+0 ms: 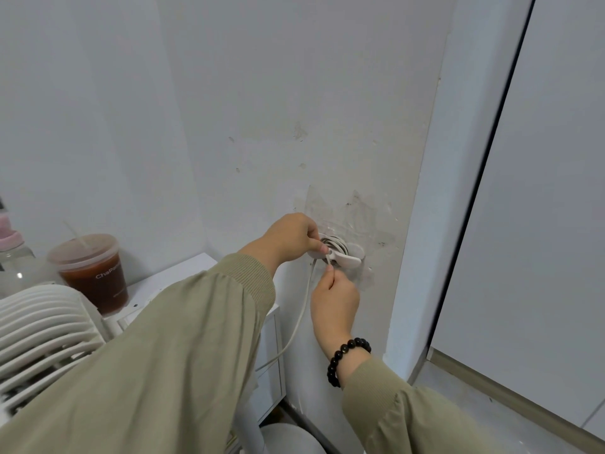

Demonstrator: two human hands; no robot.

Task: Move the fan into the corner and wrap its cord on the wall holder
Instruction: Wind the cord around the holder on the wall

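A white fan [42,326] with a slatted grille stands at the lower left on a white cabinet top. Its white cord [299,317] runs up to a white wall holder [347,255], where several turns are wound around the hub. My left hand [291,237] pinches the cord at the holder's left side. My right hand [334,301], with a black bead bracelet on its wrist, grips the cord just below the holder. Part of the holder is hidden behind my left fingers.
A plastic cup of brown drink [91,273] with a straw stands beside the fan on the white cabinet [183,273]. A clear bottle with a pink cap [13,253] is at the far left. A white panel with a dark edge [491,158] rises on the right.
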